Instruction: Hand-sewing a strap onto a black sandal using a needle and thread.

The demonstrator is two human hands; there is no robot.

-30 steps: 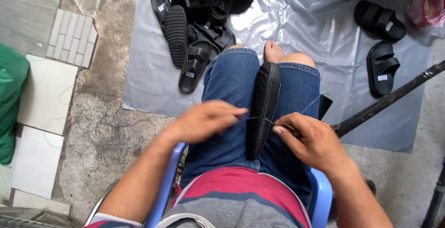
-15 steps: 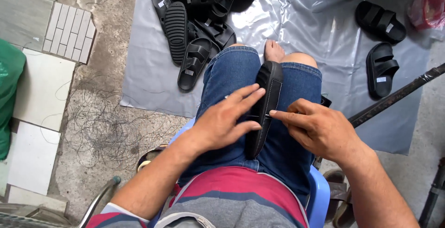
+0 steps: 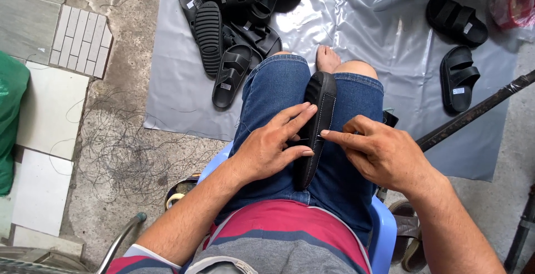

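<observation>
Sandal: black, on edge between thighs; likely light, rubbery, bendable.
Left hand: open, fingers steadying sole.
Right hand: forefinger pressing stitched edge.
Hold: mid-sole sides.

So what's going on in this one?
A person sits on a blue plastic chair with a black sandal sole held on edge between the knees. The left hand steadies it with fingers spread along its side, while the right hand touches its edge with a fingertip. More black sandals lie piled on a grey plastic sheet ahead.
</observation>
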